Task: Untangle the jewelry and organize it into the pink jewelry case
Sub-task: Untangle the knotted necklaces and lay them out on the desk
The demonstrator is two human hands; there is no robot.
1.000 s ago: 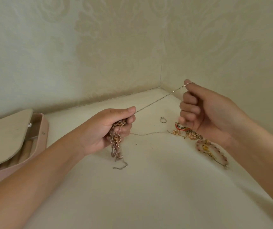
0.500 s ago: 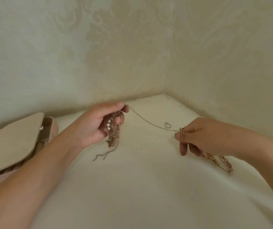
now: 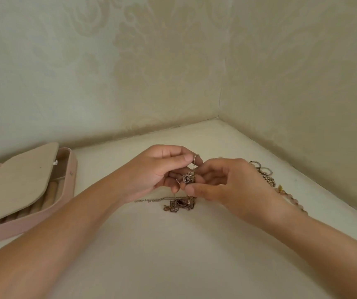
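A tangled clump of chains (image 3: pixel 188 178) hangs between my two hands over the white surface. My left hand (image 3: pixel 158 169) pinches a thin chain at the top of the clump between thumb and forefinger. My right hand (image 3: pixel 223 180) pinches the clump from the right. The lower part of the tangle (image 3: pixel 178 204) rests on the surface, a silver chain trailing left from it. The pink jewelry case (image 3: pixel 65 190) lies open at the far left, with ring rolls showing under its beige inner flap (image 3: pixel 20 182).
Loose rings (image 3: pixel 265 170), a gold chain piece and a pink beaded bracelet (image 3: pixel 292 199) lie on the surface behind my right hand. Patterned walls meet in a corner (image 3: pixel 218 117) close behind the work area.
My hands came together: the right hand let the stretched chain slack and moved left to the clump. The clump's lower end now rests on the surface. The camera tilted down slightly.
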